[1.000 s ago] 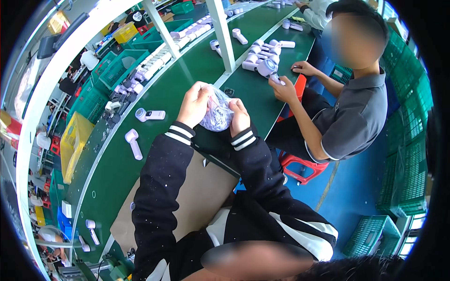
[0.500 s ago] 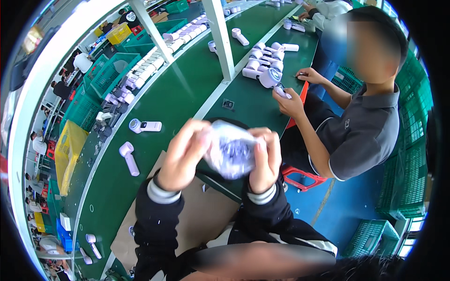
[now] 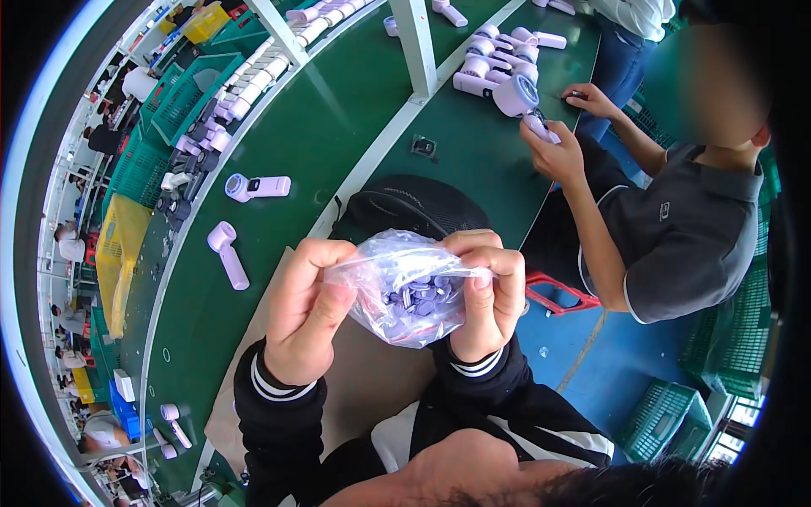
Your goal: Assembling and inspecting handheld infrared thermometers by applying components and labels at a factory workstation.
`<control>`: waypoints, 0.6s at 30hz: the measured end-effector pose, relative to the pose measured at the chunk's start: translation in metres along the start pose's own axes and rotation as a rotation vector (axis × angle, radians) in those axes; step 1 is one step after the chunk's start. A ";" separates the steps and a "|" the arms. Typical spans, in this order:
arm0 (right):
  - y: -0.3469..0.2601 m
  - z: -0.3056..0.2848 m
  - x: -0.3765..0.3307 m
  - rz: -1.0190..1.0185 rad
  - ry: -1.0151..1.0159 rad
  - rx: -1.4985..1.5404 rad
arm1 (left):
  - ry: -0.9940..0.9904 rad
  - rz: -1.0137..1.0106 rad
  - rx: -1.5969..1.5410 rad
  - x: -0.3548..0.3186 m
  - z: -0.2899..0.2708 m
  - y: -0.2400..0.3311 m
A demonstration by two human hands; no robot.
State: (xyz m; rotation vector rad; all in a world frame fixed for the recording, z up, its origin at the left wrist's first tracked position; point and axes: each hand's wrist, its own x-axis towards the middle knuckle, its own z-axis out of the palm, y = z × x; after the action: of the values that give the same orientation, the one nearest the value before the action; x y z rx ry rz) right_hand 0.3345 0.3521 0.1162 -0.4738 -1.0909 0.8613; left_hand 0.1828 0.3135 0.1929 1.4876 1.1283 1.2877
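Note:
Both of my hands hold a clear plastic bag [image 3: 410, 291] filled with several small lilac round parts, raised close in front of me. My left hand [image 3: 306, 308] pinches the bag's top edge on the left. My right hand [image 3: 486, 291] grips the top edge on the right. Under the bag lies a brown cardboard sheet [image 3: 372, 380] and a black bag [image 3: 414, 207] on the green worktable [image 3: 338, 127].
Two lilac handheld devices [image 3: 258, 187] [image 3: 226, 253] lie on the green belt to the left. A seated person on the right [image 3: 676, 237] handles another lilac device [image 3: 524, 101]. Green crates [image 3: 182, 93] and a yellow crate [image 3: 118, 245] line the far left; white posts [image 3: 418, 42] stand ahead.
My hands have lifted the bag off the table toward me, and it now looks larger and nearer. The person on the right has raised a lilac device in one hand.

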 end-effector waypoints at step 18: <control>0.014 0.015 0.000 -0.061 -0.091 0.242 | 0.098 0.048 0.140 -0.029 -0.012 0.003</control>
State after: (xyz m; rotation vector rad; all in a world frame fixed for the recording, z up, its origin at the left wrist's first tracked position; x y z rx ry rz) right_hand 0.3162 0.3594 0.1126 -0.1999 -1.0616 0.9539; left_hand 0.1690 0.2850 0.1904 1.5762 1.2761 1.3501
